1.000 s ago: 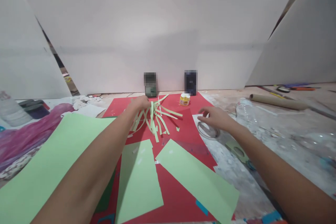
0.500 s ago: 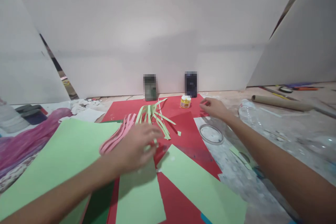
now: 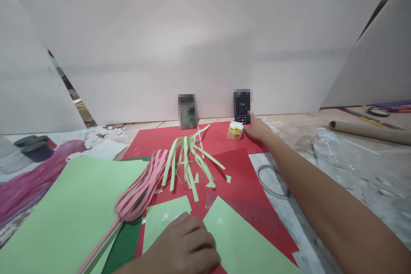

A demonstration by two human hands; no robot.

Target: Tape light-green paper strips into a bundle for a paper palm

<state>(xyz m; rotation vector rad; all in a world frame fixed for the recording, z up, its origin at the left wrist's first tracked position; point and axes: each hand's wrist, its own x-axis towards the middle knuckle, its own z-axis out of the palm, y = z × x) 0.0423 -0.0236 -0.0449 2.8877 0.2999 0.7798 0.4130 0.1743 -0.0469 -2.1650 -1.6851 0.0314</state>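
Observation:
My right hand (image 3: 259, 129) reaches to the far edge of the red sheet (image 3: 160, 137), a finger stretched out at the lower right edge of a dark-screened phone (image 3: 242, 107). Just left of that hand stands a yellow jar with a white lid (image 3: 235, 132). In the foreground my left hand (image 3: 184, 244) is curled closed over two light green paper pieces (image 3: 237, 231); whatever its fingers may hold is hidden. Beyond it lie a bunch of pale green paper strips (image 3: 186, 150) and a pink looped-strip paper piece on a stem (image 3: 138, 197).
A second upright device (image 3: 187, 111) leans against the white board (image 3: 160, 51). Large green sheets (image 3: 73, 205) lie left, near magenta cloth (image 3: 48, 171). On the right are a tape ring (image 3: 272, 182), a clear plastic bottle (image 3: 327, 145) and a cardboard tube (image 3: 369, 132).
My right hand has moved in to the phone's edge. My left hand has drawn back toward me from beside the strips, uncovering the pink piece. The view has shifted slightly.

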